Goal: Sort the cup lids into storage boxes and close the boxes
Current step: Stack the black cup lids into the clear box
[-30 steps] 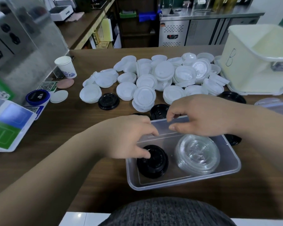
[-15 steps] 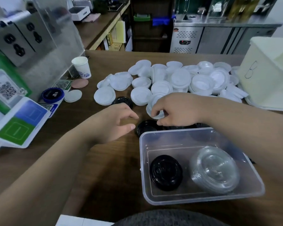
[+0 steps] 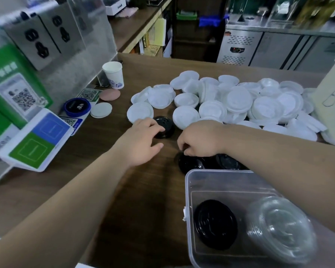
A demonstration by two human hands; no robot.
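Head view: bare worktop (image 3: 143, 190) lies open left of the clear storage box (image 3: 188, 190), whose near and right edges run off the frame. The left hand (image 3: 143, 140) rests loosely spread fingers on a lone black lid (image 3: 165, 124) just before the white lids (image 3: 230, 101) (a heap reaching the cream bin (image 3: 333, 105), itself cut off). The right hand (image 3: 199, 140) curls its fingers onto black lids (image 3: 190, 163) beside the box's far rim. Its fingertips are hidden, so I cannot tell whether they pinch. Inside the box sit a black stack (image 3: 215, 224) and a clear stack (image 3: 280, 229).
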